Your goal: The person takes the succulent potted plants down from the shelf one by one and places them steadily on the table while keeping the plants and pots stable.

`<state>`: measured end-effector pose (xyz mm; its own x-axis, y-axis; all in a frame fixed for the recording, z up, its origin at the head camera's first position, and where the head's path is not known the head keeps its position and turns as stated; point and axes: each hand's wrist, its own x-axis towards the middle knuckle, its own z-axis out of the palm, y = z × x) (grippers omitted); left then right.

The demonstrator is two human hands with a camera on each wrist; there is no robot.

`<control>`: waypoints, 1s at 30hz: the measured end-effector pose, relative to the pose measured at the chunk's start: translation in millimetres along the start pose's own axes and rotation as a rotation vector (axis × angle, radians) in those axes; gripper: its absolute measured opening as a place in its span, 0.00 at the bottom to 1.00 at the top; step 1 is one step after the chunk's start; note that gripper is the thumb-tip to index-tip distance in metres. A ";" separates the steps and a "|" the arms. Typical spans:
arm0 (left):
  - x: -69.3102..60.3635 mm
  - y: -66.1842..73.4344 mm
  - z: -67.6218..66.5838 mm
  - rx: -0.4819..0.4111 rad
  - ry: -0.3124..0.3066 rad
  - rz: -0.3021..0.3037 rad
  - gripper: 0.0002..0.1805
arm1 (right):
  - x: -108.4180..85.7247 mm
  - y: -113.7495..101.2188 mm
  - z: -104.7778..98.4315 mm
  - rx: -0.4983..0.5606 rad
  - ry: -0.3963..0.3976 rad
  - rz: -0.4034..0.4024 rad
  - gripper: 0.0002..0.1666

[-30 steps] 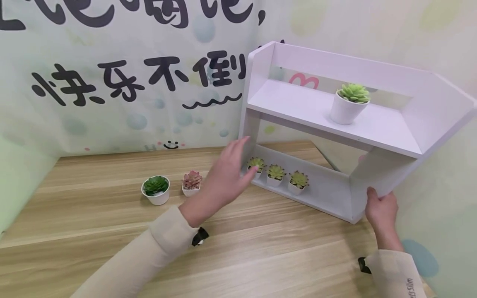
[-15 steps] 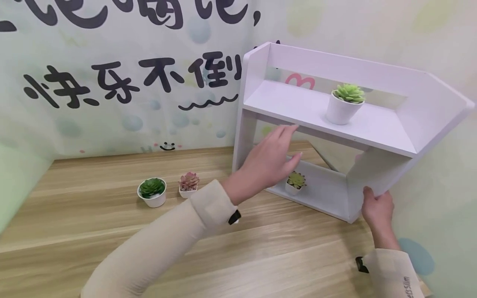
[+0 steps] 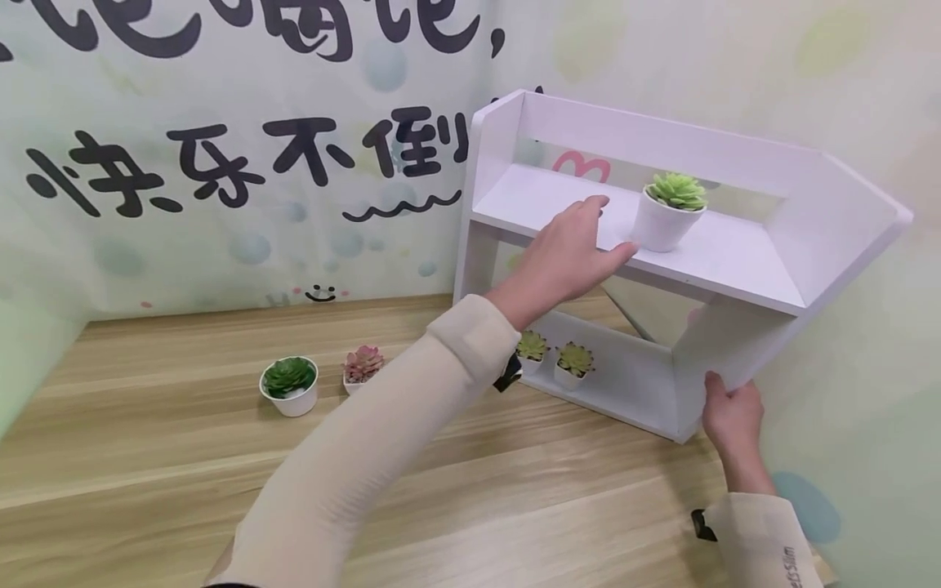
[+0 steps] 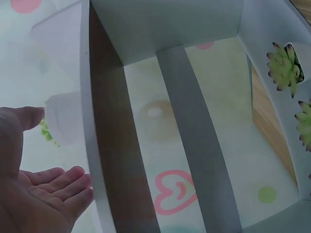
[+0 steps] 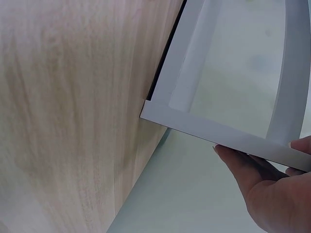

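My left hand [image 3: 569, 253] reaches in front of the upper board of a white two-tier shelf [image 3: 632, 392]. Its fingers are extended, with the thumb spread apart and nothing held. Just right of the thumb, a bright green succulent in a round white pot [image 3: 665, 220] stands on that board; in the left wrist view the thumb tip overlaps the plant's outline, so contact is unclear. At the shelf's right side panel, my right hand [image 3: 735, 416] grips the edge, seen also in the right wrist view as a hand [image 5: 277, 189] with fingers along the panel's outer face.
Small yellow-green succulents [image 3: 573, 363] line the lower board, partly hidden by my left arm. On the wooden table [image 3: 515, 506] to the left stand a dark green succulent in a white pot [image 3: 290, 388] and a reddish succulent [image 3: 363, 367]. Printed walls [image 3: 220, 261] close off the back and right.
My left hand has moved right and up, from the lower board's left end past the small succulents to the upper board near the potted succulent. The right hand keeps its grip on the shelf.
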<state>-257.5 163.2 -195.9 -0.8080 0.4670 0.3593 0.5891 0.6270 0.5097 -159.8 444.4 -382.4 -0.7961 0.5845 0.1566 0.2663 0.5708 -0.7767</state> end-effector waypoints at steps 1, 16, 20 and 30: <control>3.6 0.6 1.4 -0.011 -0.004 -0.005 0.40 | 0.0 -0.5 -0.5 0.001 0.001 -0.006 0.34; 36.3 22.3 28.3 -0.141 0.016 -0.064 0.40 | -0.8 -2.1 0.9 -0.001 0.013 -0.001 0.33; 39.0 28.3 34.0 -0.105 0.063 -0.102 0.42 | -1.0 -3.0 1.9 0.001 0.013 -0.007 0.34; 41.5 40.3 47.5 -0.003 0.117 -0.197 0.38 | -7.0 -1.6 3.7 0.009 0.039 -0.040 0.32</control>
<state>-266.7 237.4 -197.6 -0.9034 0.2600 0.3408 0.4199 0.6969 0.5813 -156.6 437.3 -384.5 -0.7842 0.5835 0.2112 0.2298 0.5892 -0.7746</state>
